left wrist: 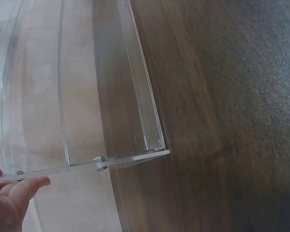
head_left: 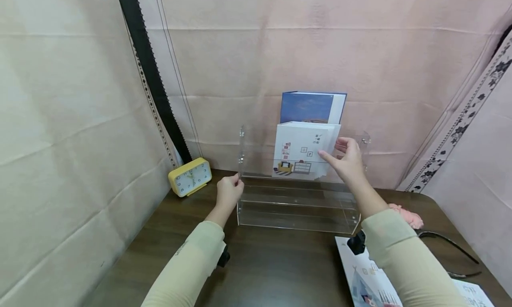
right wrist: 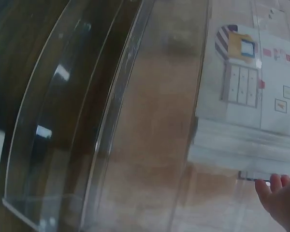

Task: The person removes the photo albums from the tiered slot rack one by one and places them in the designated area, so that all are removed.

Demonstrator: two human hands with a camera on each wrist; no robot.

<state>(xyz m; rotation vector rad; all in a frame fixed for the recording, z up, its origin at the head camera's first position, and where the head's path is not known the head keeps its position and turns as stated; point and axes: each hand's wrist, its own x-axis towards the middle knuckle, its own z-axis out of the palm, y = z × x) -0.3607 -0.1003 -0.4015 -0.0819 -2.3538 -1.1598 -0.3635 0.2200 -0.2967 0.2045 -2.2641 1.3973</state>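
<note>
My left hand (head_left: pixel 230 193) pinches the side of a clear rack (head_left: pixel 276 218); my right hand (head_left: pixel 347 160), fingers loosely extended, meets a white book (head_left: pixel 300 142).
Best to brace the rack and guide the book evenly. Patterned with small drawings, it stands upright on an upper tier, before a blue book (head_left: pixel 306 107).

Hour numerals on the yellow alarm clock (head_left: pixel 190 177)

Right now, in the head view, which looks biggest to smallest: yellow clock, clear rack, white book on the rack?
1. Clear rack
2. White book
3. Yellow clock
</note>
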